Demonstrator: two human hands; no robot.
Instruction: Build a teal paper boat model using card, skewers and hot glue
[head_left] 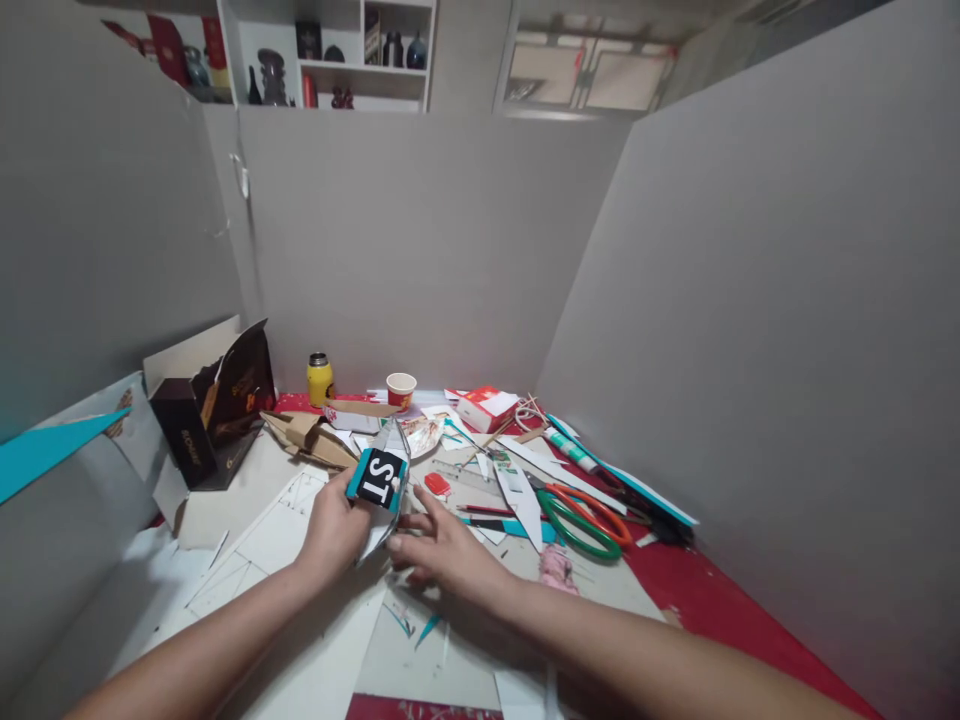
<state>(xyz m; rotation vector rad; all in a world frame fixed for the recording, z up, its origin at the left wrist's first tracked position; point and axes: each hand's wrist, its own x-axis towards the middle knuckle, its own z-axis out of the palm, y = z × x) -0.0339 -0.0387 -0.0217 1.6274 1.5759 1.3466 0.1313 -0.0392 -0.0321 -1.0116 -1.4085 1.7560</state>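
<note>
As I watch the head view, the left hand (332,522) has its fingers clamped on the lettered piece (381,478) above the table (712,600); the right hand (454,548), fingers apart, is at its edge. Adjusting, I'd judge; next calls for steady left support.

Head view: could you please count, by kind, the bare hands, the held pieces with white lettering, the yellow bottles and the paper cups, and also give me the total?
Bare hands: 2 (left hand, right hand)
Held piece with white lettering: 1
Yellow bottle: 1
Paper cup: 1
Total: 5
</note>
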